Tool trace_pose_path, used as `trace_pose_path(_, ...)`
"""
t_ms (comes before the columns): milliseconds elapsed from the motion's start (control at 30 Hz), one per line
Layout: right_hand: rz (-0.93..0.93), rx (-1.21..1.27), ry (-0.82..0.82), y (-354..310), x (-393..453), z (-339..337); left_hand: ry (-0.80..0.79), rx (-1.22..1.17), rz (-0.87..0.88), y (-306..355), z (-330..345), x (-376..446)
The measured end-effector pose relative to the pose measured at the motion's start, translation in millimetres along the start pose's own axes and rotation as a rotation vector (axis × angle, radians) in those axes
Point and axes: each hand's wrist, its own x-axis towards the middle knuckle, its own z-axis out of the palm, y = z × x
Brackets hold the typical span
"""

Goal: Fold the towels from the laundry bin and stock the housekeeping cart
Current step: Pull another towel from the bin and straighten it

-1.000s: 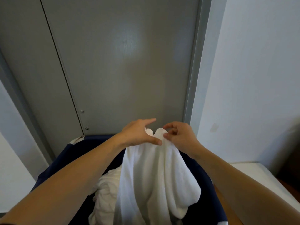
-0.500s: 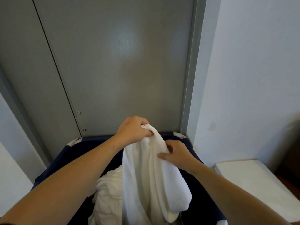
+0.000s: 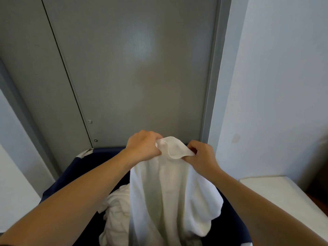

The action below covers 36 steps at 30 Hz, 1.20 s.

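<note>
A white towel [image 3: 170,190] hangs from both my hands above the dark blue laundry bin [image 3: 74,171]. My left hand [image 3: 143,146] grips the towel's top edge at the left. My right hand [image 3: 202,157] pinches the same edge a short way to the right, and a fold of cloth bows up between them. The towel's lower part drapes down into the bin. More crumpled white laundry [image 3: 115,210] lies in the bin to the left of the hanging towel.
A grey door [image 3: 134,68] with its frame [image 3: 211,86] stands right behind the bin. A pale wall [image 3: 276,86] runs along the right. A flat white surface [image 3: 284,194] lies low at the right, beside the bin.
My right hand slid down the towel's side, then came back up and now pinches the top edge beside my left hand. My left hand kept its grip throughout.
</note>
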Motion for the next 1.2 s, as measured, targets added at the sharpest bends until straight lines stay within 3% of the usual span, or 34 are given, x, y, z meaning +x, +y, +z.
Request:
trace_pose_path(233,-0.297,-0.117,-0.094,-5,9,1,-0.191,-0.007,0.221,19,11,1)
trace_pose_path(333,-0.293,-0.111,-0.081,1,9,1,-0.210,-0.008,0.277,14,16,3)
trace_pose_path(467,-0.201,-0.129,0.009,7,-5,1,-0.093,-0.054,0.225,8,14,8)
trace_pose_path(567,-0.503,-0.336,0.118,15,-21,10,-0.102,-0.097,0.193,11,9,11)
trace_pose_path(633,-0.596,-0.463,0.096,23,-24,16,-0.120,-0.109,0.187,14,9,13)
trace_pose_path(833,-0.425,-0.288,-0.006,31,-31,25,-0.098,-0.101,0.177,12,9,14)
trace_pose_path(1000,-0.090,-0.426,-0.350,38,-40,34,-0.102,-0.126,0.136,5,8,12)
trace_pose_path(1200,0.074,-0.413,-0.516,66,-49,30,-0.050,-0.113,0.032,-22,11,12)
